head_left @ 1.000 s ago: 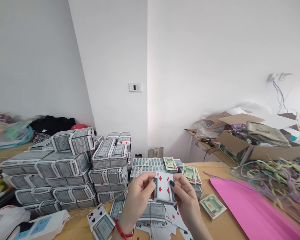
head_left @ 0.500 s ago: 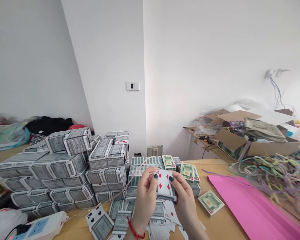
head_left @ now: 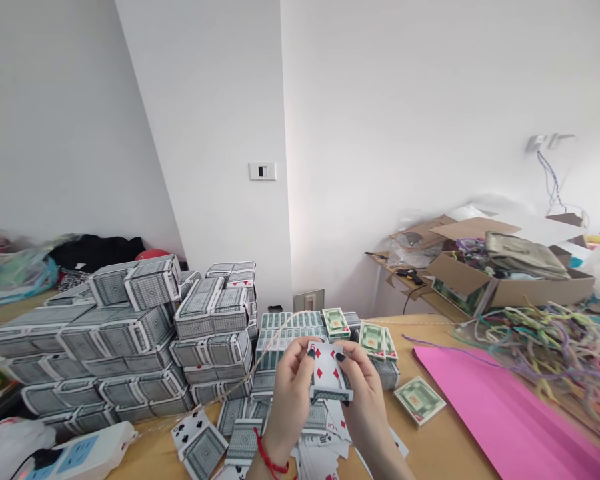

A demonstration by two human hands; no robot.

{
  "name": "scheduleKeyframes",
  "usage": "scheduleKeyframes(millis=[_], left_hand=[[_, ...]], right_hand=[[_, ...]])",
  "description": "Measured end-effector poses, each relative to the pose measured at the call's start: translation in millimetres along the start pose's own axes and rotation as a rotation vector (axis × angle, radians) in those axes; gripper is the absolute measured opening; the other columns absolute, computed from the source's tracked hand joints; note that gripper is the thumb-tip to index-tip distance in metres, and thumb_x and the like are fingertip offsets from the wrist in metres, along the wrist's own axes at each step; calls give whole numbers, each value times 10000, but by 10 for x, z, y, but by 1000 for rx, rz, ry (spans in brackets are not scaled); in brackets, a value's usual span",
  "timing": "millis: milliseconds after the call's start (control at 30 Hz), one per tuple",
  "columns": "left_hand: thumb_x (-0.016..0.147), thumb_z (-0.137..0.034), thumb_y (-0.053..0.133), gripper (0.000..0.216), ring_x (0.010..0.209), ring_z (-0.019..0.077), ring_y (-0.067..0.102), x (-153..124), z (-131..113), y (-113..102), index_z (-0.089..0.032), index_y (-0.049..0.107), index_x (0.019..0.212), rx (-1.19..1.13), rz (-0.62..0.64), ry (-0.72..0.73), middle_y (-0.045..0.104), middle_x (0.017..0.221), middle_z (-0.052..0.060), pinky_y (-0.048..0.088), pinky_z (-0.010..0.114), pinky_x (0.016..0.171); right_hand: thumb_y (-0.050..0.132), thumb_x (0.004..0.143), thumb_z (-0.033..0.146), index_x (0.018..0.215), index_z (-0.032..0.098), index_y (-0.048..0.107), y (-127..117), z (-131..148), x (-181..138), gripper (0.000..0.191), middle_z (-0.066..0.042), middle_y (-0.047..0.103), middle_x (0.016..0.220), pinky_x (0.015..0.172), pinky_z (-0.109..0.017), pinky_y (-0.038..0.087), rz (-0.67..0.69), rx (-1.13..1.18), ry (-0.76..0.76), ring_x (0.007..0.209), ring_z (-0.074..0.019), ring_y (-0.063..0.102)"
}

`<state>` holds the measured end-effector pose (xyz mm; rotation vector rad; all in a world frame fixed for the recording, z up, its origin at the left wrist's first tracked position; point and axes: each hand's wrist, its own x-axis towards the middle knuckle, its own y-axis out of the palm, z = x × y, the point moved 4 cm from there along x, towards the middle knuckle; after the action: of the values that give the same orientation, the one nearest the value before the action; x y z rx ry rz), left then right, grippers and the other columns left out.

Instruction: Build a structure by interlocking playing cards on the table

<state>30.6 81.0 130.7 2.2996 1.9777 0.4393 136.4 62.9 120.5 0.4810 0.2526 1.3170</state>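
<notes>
My left hand [head_left: 290,393] and my right hand [head_left: 363,393] are both closed on a small stack of playing cards [head_left: 329,377], held upright above the wooden table [head_left: 430,447]. The top card shows red diamonds. A thin pale string [head_left: 275,343] arcs from my left fingers down to the left. Below my hands lie several loose cards [head_left: 200,437], some face up, some face down.
A big pile of wrapped grey card packs [head_left: 125,340] stands at the left. Green-backed decks [head_left: 420,399] lie at the right of my hands, beside a pink sheet [head_left: 490,407], tangled coloured cords [head_left: 545,340] and a cardboard box [head_left: 510,280]. A white power strip [head_left: 75,453] lies at bottom left.
The view has drifted a little. My hands have drawn closer together on the stack of cards and shifted slightly left; the grip is the same.
</notes>
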Motion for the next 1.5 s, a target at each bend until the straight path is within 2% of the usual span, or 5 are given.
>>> scheduleKeyframes(millis=[400,633,833,1167,1500], left_hand=[[771,-178,405,164,446,78,338,-32,-233,-90,-189,544,685,425,94,225,428,547,-50,272,186,431],[766,-148,424,203,609,130,517,-111,-518,-172,-201,603,688,739,211,385,582,668,5,390,229,602],[721,-234,546,278,664,146,544,-55,-442,-186,-216,574,997,570,111,179,595,895,43,435,239,606],[759,-365,536,346,505,115,378,29,-277,-188,-174,474,477,546,23,127,397,506,-40,292,221,494],[774,-266,506,240,744,205,592,31,-368,-269,-244,670,948,651,15,184,659,902,63,463,271,618]], right_hand=[[552,672,270,701,223,510,83,-87,-23,69,59,309,533,402,-198,229,135,267,167,430,-86,251],[608,721,439,734,167,532,86,-82,46,282,82,299,508,397,-169,215,281,-100,130,430,-53,239],[588,734,463,747,180,529,81,-8,36,289,60,395,557,416,-184,318,215,-185,-44,454,-74,334],[559,768,418,717,168,540,14,17,53,256,38,447,567,433,-193,318,217,-322,-98,476,-84,368],[603,717,391,830,189,642,-18,-50,77,235,-40,630,662,548,-255,433,118,-619,-222,597,-174,557]])
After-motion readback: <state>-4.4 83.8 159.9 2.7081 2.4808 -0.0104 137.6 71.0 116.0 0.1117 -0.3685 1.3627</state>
